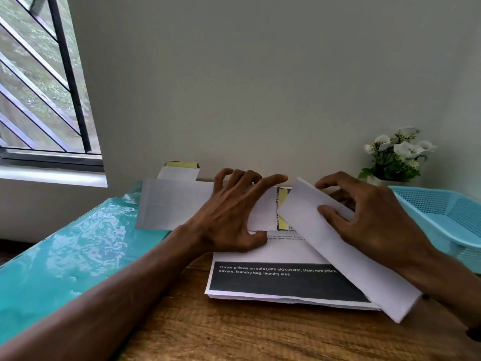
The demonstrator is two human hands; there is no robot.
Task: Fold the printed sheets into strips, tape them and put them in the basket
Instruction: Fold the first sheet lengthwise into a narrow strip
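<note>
A stack of printed sheets point(273, 282) lies on the wooden table, its top page showing a dark banner with white text. Above it my left hand point(231, 217) grips one folded white strip point(169, 204), fingers curled over its top edge and thumb under its near edge. A yellow and black printed band point(282, 204) shows at that strip's right end. My right hand point(369, 217) grips a second folded white strip point(346, 246), which slants down to the right across the stack. The light blue mesh basket point(447, 212) stands at the right edge.
A teal plastic sheet point(65, 251) covers the table's left part. A small folded paper with a yellow strip point(179, 170) leans against the wall behind. A pot of white flowers point(395, 157) stands at the back right. A barred window point(39, 87) is at the left.
</note>
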